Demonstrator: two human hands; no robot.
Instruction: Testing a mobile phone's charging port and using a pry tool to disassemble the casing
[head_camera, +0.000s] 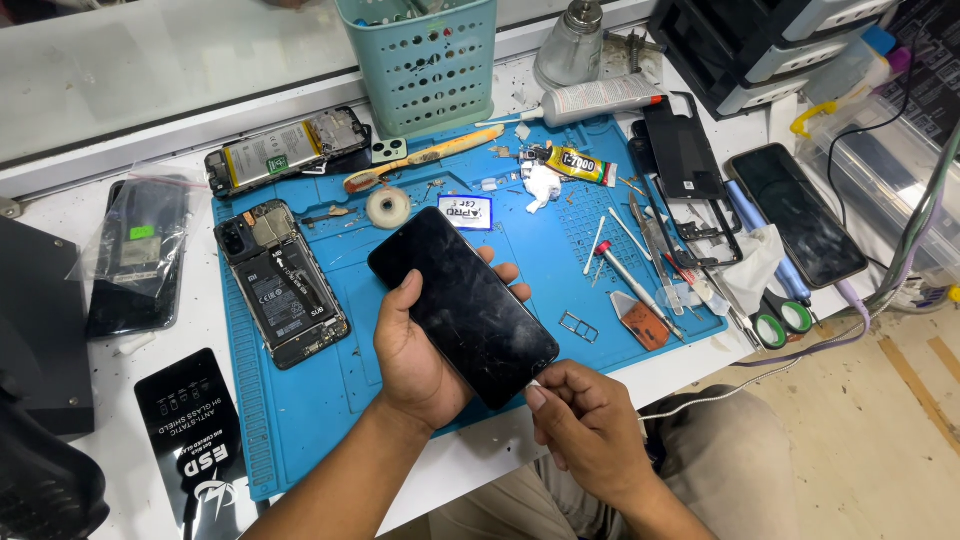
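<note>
The left hand (415, 355) cradles a black smartphone (462, 305) from beneath, thumb laid along its near edge and fingertips curled round the far edge, holding it over the blue repair mat (300, 400) at the centre of view. The right hand (590, 425), at five o'clock from the phone, pinches a white cable plug (532, 386) against the phone's lower corner. At nine o'clock of the phone lies an opened phone (282, 285) showing its dark inner label. At eleven o'clock another opened phone (285, 150) shows a pale battery. A black rectangular package (195, 440) with white lettering lies at seven o'clock on the white bench (60, 215). At one o'clock lies a yellow-and-black glue tube (572, 163), beyond it a white tube (595, 100). A teal perforated basket (420, 55) stands at twelve o'clock.
</note>
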